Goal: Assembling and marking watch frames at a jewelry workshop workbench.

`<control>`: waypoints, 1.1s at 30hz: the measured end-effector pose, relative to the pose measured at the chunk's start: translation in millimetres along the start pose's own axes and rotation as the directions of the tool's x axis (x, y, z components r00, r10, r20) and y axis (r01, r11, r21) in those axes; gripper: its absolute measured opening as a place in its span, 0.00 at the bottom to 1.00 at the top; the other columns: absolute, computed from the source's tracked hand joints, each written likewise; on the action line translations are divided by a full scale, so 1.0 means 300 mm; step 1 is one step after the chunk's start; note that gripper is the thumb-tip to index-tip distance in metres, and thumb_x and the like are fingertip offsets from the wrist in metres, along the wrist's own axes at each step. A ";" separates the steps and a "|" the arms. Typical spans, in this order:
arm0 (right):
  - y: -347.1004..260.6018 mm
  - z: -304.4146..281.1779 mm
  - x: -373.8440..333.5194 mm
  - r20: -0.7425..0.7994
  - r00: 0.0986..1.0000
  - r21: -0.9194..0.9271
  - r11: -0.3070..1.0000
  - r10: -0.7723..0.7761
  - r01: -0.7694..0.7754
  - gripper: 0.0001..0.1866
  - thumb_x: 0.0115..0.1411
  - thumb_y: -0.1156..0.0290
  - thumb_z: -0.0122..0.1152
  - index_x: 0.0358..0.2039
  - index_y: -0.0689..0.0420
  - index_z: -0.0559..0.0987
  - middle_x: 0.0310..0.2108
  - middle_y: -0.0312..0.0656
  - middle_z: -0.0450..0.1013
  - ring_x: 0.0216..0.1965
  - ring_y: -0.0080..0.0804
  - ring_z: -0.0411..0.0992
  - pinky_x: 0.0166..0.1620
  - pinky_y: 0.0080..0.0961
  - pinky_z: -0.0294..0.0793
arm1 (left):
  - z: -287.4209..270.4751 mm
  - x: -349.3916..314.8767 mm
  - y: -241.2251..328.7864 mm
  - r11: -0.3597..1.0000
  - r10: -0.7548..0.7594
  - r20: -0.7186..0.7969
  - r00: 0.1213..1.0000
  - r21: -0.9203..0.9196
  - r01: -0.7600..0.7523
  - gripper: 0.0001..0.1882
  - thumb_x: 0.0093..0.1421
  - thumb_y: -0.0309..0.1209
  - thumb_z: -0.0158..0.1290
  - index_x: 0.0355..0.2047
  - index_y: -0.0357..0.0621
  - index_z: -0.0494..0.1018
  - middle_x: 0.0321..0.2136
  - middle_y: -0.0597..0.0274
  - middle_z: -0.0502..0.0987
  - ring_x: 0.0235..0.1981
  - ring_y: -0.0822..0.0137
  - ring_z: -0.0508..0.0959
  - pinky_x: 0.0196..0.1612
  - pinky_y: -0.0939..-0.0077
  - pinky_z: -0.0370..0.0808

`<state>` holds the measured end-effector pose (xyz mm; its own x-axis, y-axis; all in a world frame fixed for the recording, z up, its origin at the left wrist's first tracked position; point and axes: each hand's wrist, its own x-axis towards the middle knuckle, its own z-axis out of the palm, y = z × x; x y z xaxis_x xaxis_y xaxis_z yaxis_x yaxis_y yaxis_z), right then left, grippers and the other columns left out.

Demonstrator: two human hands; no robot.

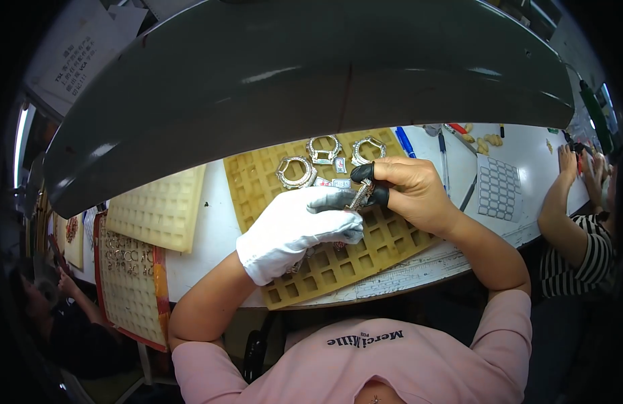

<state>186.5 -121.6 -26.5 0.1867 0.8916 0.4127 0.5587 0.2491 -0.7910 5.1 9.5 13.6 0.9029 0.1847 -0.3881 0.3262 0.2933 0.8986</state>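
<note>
My left hand (301,225), in a white glove with greyed fingertips, is closed on a silvery, stone-studded piece (359,196) like a watch case seen edge-on. My right hand (416,193), bare but for black covers on thumb and forefinger, pinches the same piece from the right. Much of it is hidden by the fingers. Both hands are over a tan tray (311,277) of square pockets. Just beyond them lie three silvery watch cases: one at left (296,173), one in the middle (323,150), one at right (369,151). Small printed tags (340,182) lie among them.
A large dark lamp hood (311,81) spans the far side, low over the table. At left are a pale pocketed tray (156,209) and a red-edged tray (133,303) with small metal parts. Pens (405,142) and a sticker sheet (498,187) lie right. People sit on both sides.
</note>
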 end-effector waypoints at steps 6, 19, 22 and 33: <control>0.002 0.004 -0.011 -0.012 0.999 -0.020 0.999 -0.029 0.029 0.14 0.54 0.83 0.63 0.42 0.62 0.82 0.35 0.43 0.79 0.32 0.25 0.75 0.33 0.19 0.74 | 0.009 0.002 -0.014 0.997 0.007 -0.039 0.999 -0.076 -0.010 0.20 0.63 0.33 0.55 0.51 0.31 0.72 0.35 0.59 0.79 0.35 0.71 0.80 0.40 0.79 0.77; 0.015 0.004 -0.005 0.031 0.995 0.146 0.984 0.095 -0.098 0.13 0.55 0.84 0.61 0.42 0.61 0.81 0.34 0.39 0.78 0.35 0.20 0.76 0.39 0.16 0.77 | 0.010 -0.003 0.008 0.998 0.044 -0.034 0.998 0.044 -0.042 0.19 0.60 0.23 0.54 0.51 0.30 0.71 0.35 0.55 0.80 0.36 0.68 0.80 0.43 0.76 0.77; 0.012 -0.002 -0.010 0.029 0.997 0.082 0.993 0.077 -0.079 0.13 0.55 0.84 0.61 0.42 0.62 0.81 0.34 0.39 0.78 0.35 0.21 0.76 0.39 0.16 0.78 | 0.014 -0.004 0.013 0.992 0.062 -0.031 0.998 0.115 -0.058 0.20 0.60 0.25 0.55 0.52 0.30 0.70 0.35 0.55 0.80 0.36 0.68 0.80 0.43 0.76 0.77; -0.002 0.008 -0.018 0.019 0.994 -0.083 0.991 -0.107 0.109 0.13 0.53 0.83 0.62 0.41 0.63 0.80 0.31 0.42 0.77 0.29 0.28 0.75 0.31 0.22 0.72 | 0.031 0.001 -0.007 0.989 0.053 -0.137 0.989 0.142 -0.034 0.14 0.64 0.31 0.54 0.44 0.32 0.74 0.35 0.57 0.79 0.35 0.68 0.81 0.38 0.77 0.77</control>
<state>183.3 -125.7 -29.5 0.1103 0.8666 0.4866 0.6409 0.3121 -0.7013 7.3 0.3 13.5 0.8721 0.3269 -0.3640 0.3322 0.1505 0.9311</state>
